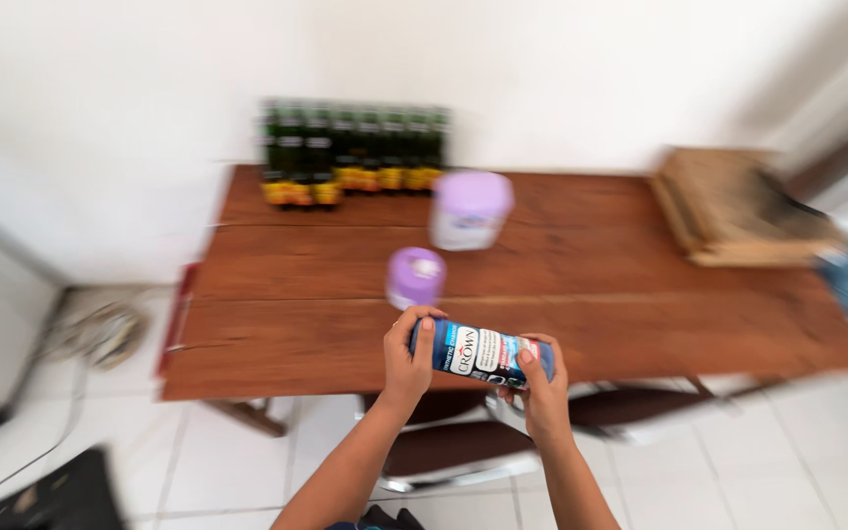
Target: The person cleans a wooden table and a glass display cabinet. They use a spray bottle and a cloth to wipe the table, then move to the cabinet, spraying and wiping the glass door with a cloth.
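I hold a blue cylindrical can [480, 352] with a white label sideways over the front edge of a wooden table [296, 324]. My left hand [407, 361] grips its left end and my right hand [544, 381] grips its right end. Just beyond the can, a small purple-lidded container [415, 278] stands on the table. Farther back stands a larger white tub with a purple lid [469, 209]. The picture is blurred by motion.
A row of several dark green bottles with yellow labels [350, 150] lines the wall at the table's back left. A wooden crate [738, 206] sits at the back right. Dark brown chair seats [444, 447] are under the table's front edge, on a white tiled floor.
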